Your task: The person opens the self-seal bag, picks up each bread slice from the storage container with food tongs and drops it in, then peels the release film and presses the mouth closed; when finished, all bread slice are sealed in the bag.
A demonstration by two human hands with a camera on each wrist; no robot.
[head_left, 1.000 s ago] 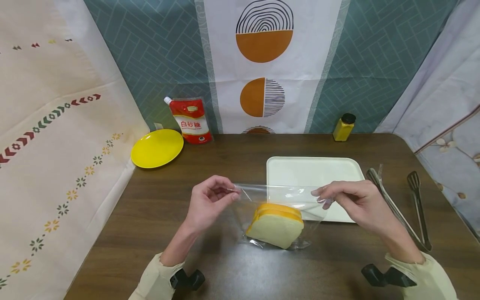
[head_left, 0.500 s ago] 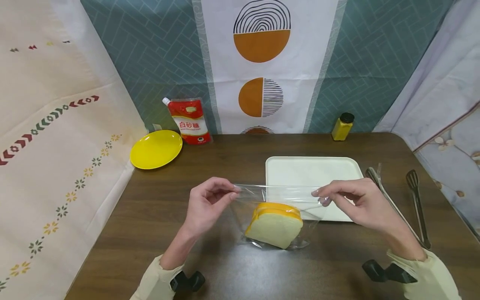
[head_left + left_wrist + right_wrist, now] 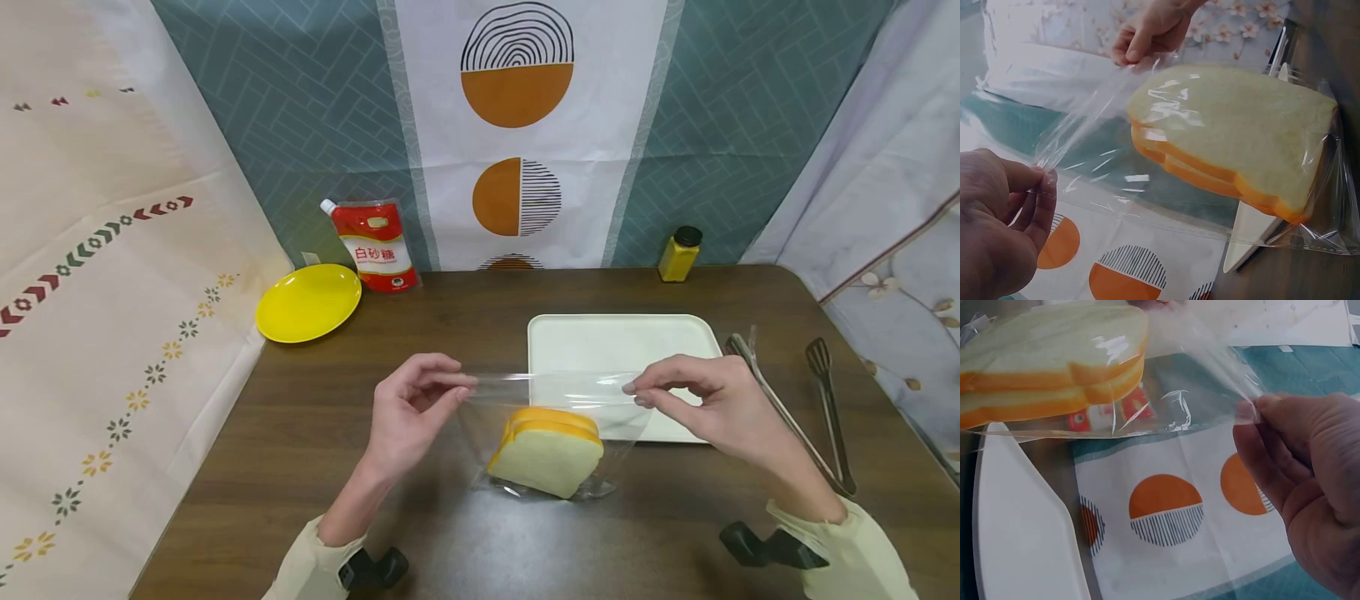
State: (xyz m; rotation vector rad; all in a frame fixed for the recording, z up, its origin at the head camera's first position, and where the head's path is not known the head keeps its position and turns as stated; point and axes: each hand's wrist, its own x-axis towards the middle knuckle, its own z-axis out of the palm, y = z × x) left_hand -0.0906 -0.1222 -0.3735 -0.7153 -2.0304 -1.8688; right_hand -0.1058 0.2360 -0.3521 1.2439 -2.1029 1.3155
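Observation:
Two slices of bread with orange crust lie inside a clear plastic bag, which hangs between my hands over the table's middle. My left hand pinches the bag's upper left corner between thumb and fingers. At the upper right corner, my right hand pinches the film the same way. The wrist views show both pinches up close, with the bread slices pressed together, one behind the other. The bag's top edge is stretched nearly straight.
A white tray lies behind the bag. Metal tongs rest at the right. Along the back stand a yellow plate, a red sugar pouch and a yellow bottle with a black cap.
The bag's top edge has been pulled straighter and flatter. Both hands keep their pinch in nearly the same place; the whole view has shifted slightly.

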